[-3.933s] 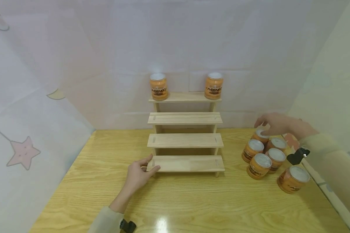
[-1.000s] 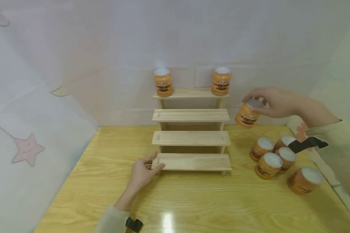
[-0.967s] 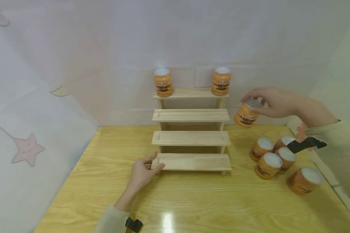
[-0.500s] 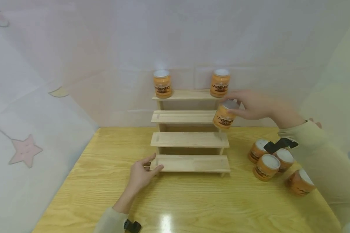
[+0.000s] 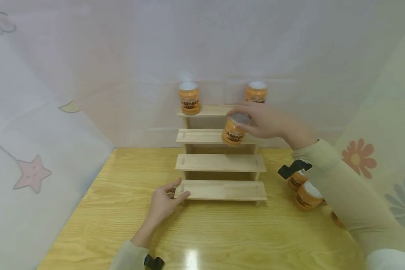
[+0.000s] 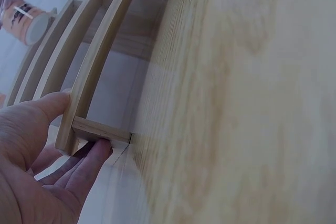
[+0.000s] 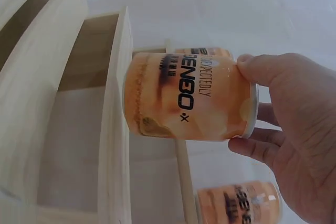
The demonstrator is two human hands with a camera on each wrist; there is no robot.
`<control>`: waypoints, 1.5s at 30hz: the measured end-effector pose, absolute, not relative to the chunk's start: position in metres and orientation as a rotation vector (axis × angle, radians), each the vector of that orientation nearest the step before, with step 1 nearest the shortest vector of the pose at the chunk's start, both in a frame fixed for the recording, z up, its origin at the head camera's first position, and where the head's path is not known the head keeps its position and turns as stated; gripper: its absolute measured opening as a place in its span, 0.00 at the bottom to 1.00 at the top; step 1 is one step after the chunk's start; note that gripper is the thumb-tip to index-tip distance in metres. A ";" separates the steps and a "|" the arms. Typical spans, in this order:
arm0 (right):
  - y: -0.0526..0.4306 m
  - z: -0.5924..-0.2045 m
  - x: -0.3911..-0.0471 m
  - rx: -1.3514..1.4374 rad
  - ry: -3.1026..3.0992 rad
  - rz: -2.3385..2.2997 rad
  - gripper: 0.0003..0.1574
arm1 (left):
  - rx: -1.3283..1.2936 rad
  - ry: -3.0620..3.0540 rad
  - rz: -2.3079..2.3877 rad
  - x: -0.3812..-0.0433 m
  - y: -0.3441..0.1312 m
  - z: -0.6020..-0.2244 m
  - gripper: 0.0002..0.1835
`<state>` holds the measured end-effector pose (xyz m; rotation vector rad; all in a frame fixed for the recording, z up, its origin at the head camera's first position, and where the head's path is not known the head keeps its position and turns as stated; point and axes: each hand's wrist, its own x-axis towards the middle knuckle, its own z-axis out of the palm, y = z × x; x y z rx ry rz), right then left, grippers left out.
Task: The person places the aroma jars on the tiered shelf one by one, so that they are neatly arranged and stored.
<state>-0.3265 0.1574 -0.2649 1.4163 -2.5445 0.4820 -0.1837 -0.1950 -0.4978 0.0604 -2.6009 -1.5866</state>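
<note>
A wooden four-tier display stand [image 5: 219, 163] stands on the table. My left hand [image 5: 163, 200] pinches the left end of its lowest board, thumb [image 6: 55, 103] on the board and fingers beneath. My right hand [image 5: 264, 120] grips an orange can [image 5: 234, 131] with a silver lid by its upper rim. That can is slightly tilted at the second-highest board; whether it touches the wood I cannot tell. On the top board, one orange can [image 5: 189, 98] stands at the left end and another can [image 5: 256, 92] at the right, partly hidden by my right hand.
More orange cans [image 5: 308, 195] stand on the table [image 5: 202, 228] right of the stand, partly hidden by my right sleeve [image 5: 344, 191]. A pale patterned cloth [image 5: 148, 45] hangs behind and along both sides.
My right hand took a can from the group on the right, lifted it and carried it left to the second-highest board. My left hand has kept its hold on the stand.
</note>
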 end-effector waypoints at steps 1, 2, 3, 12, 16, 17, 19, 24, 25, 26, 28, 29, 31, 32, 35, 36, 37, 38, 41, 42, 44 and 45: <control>0.152 -0.265 -0.326 1.413 -2.551 0.495 0.25 | 0.052 -2.601 -1.587 -0.184 -0.195 -0.498 0.36; 0.147 -0.265 -0.327 1.413 -2.552 0.507 0.25 | 0.049 -2.600 -1.591 -0.184 -0.195 -0.498 0.36; 0.141 -0.266 -0.328 1.416 -2.548 0.521 0.25 | 0.050 -2.599 -1.592 -0.184 -0.195 -0.498 0.35; 0.093 -0.273 -0.336 1.364 -2.566 0.513 0.30 | 0.063 -2.608 -1.608 -0.182 -0.196 -0.496 0.36; 0.073 -0.275 -0.343 1.340 -2.566 0.497 0.31 | 0.061 -2.612 -1.587 -0.181 -0.196 -0.495 0.36; 0.069 -0.275 -0.344 1.334 -2.564 0.498 0.31 | 0.059 -2.611 -1.584 -0.182 -0.197 -0.495 0.35; 0.061 -0.275 -0.346 1.333 -2.560 0.516 0.31 | 0.058 -2.619 -1.567 -0.182 -0.197 -0.495 0.36; 0.043 -0.272 -0.348 1.358 -2.539 0.570 0.27 | 0.044 -2.615 -1.572 -0.183 -0.199 -0.493 0.36; 0.040 -0.272 -0.349 1.362 -2.530 0.569 0.26 | 0.044 -2.616 -1.564 -0.183 -0.199 -0.493 0.35; 0.037 -0.272 -0.350 1.368 -2.523 0.564 0.25 | 0.046 -2.616 -1.560 -0.183 -0.200 -0.492 0.35; 0.031 -0.272 -0.351 1.373 -2.522 0.543 0.24 | 0.049 -2.622 -1.551 -0.182 -0.200 -0.492 0.36; 0.029 -0.271 -0.352 1.374 -2.525 0.535 0.24 | 0.050 -2.624 -1.548 -0.182 -0.200 -0.491 0.36; 0.024 -0.271 -0.352 1.382 -2.532 0.516 0.24 | 0.055 -2.627 -1.542 -0.182 -0.200 -0.491 0.36; 0.022 -0.271 -0.352 1.389 -2.537 0.515 0.24 | 0.056 -2.628 -1.542 -0.181 -0.200 -0.491 0.36; 0.017 -0.272 -0.353 1.405 -2.553 0.510 0.24 | 0.055 -2.629 -1.541 -0.181 -0.200 -0.491 0.36; 0.016 -0.272 -0.353 1.412 -2.559 0.511 0.24 | 0.057 -2.627 -1.544 -0.180 -0.200 -0.491 0.36; 0.014 -0.273 -0.353 1.418 -2.564 0.520 0.24 | 0.057 -2.625 -1.547 -0.180 -0.200 -0.491 0.36; 0.013 -0.273 -0.353 1.424 -2.571 0.528 0.24 | 0.061 -2.624 -1.550 -0.180 -0.200 -0.491 0.36; 0.009 -0.274 -0.352 1.428 -2.585 0.523 0.25 | 0.069 -2.621 -1.564 -0.179 -0.200 -0.492 0.36; 0.008 -0.274 -0.352 1.428 -2.587 0.516 0.25 | 0.073 -2.623 -1.566 -0.178 -0.200 -0.492 0.36; 0.005 -0.273 -0.352 1.426 -2.585 0.491 0.24 | 0.075 -2.626 -1.566 -0.178 -0.200 -0.492 0.36; 0.004 -0.273 -0.352 1.426 -2.578 0.469 0.24 | 0.073 -2.626 -1.567 -0.178 -0.200 -0.492 0.36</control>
